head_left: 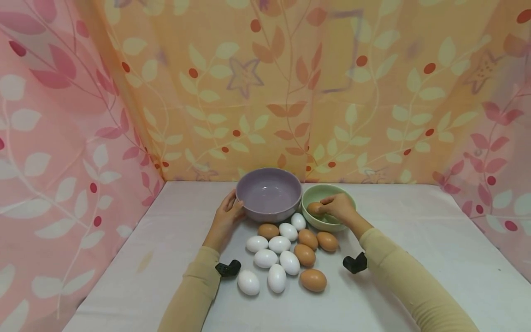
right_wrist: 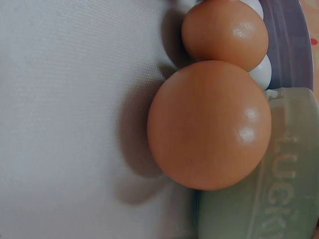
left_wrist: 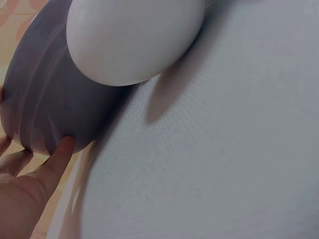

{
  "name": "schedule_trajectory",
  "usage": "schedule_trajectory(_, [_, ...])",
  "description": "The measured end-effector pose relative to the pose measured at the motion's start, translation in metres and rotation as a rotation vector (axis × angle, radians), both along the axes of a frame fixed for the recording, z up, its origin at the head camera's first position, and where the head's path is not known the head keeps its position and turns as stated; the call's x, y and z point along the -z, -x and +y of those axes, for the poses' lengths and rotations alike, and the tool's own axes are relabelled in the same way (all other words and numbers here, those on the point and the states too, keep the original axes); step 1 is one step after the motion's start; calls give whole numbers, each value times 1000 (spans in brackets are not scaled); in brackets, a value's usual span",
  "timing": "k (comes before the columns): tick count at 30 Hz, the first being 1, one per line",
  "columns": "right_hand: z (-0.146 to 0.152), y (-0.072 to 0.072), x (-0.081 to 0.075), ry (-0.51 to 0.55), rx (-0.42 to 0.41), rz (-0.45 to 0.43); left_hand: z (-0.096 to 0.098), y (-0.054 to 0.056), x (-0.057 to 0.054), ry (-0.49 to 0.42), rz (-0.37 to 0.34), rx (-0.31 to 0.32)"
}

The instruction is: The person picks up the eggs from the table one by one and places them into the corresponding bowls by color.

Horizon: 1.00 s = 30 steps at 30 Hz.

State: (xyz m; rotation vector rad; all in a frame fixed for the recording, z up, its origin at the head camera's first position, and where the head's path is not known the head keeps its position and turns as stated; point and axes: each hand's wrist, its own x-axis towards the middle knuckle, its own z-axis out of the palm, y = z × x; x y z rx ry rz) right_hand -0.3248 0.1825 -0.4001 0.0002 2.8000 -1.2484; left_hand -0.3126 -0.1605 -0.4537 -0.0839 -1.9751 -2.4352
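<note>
My left hand rests against the left side of a purple bowl, its fingers spread on the outer wall. To the right of that bowl stands a smaller green bowl with raised lettering on its side. Over its inside, my right hand pinches a brown egg between thumb and fingers. The right wrist view does not show this egg; a different brown egg fills its middle, in front of the green bowl. A white egg looms close in the left wrist view.
Several white eggs and several brown eggs lie loose on the white tabletop, in front of the bowls and between my forearms. Behind the table hangs a yellow leaf-patterned cloth, with pink cloth at the sides.
</note>
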Motion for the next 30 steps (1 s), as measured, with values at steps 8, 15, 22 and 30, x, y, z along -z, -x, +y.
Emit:
schedule_trajectory(8, [0,-2,0,2,5,-17,-1,-2,1,5,5,5])
schedule_trajectory(15, [2,-3,-3,-7,-9,-10,0,-2,0,6,10,1])
schedule_trajectory(22, [2,-2,-1,-43,-18,5,0,-1,0,7,9,5])
schedule_trajectory(30, [2,-4,-3,-8,9,45,0,-2,0,20,13,1])
